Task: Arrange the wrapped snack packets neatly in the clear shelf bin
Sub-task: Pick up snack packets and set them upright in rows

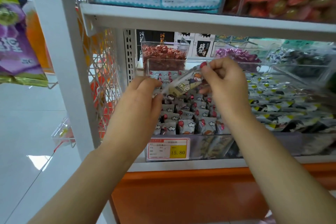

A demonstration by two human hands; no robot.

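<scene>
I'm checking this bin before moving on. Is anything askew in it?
Only one snack packet is out of line: the left hand and right hand hold it tilted above the clear bin. The front rows stand upright; those behind the hands are hidden.

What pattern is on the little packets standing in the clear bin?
The packets have grey wrappers printed with white clouds and a red blob; head view.

L hand (143, 94) & R hand (223, 82) pinch one packet (183, 85) by its ends, tilted, above clear bin (148, 68) w/ rows of grey packets (189, 123); price tag (168, 148) on front.
</scene>
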